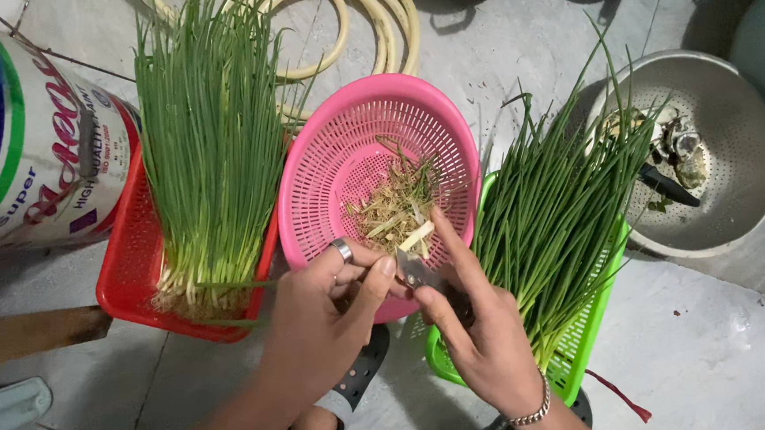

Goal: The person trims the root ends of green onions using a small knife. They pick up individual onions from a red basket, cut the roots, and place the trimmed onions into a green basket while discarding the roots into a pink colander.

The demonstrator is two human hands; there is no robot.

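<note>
Nearest the camera, the person's two bare hands meet over the near rim of a round pink perforated plastic basket (313,193). The left hand (323,322), wearing a silver ring, has its thumb and fingers curled in a pinch at what looks like the end of a thin stalk, though the stalk itself is mostly hidden. The right hand (481,336), with a beaded bracelet at the wrist, is closed around a small knife (416,272), forefinger stretched along it, the short blade pointing towards the left hand's fingertips; a pale trimmed stub (416,236) sits just beyond the blade. Held here, anything cut off seems meant to drop into the basket, where a small heap of straw-coloured roots and trimmings (393,209) already lies. Below the hands, dark sandals show on the grey concrete floor (710,350). To the left, a red rectangular plastic basket (127,270) holds a thick bundle of long green chives (214,152) with roots at the near end, leaves fanning away. To the right, a green plastic basket (583,342) holds a second bundle of chives (551,208), close against the right wrist. Far left stands a large printed white sack (40,167). Farther off, a coiled cream hose (342,9) lies behind the baskets, and at far right a pale metal colander (723,147) holds scraps and a dark-handled tool.
</note>
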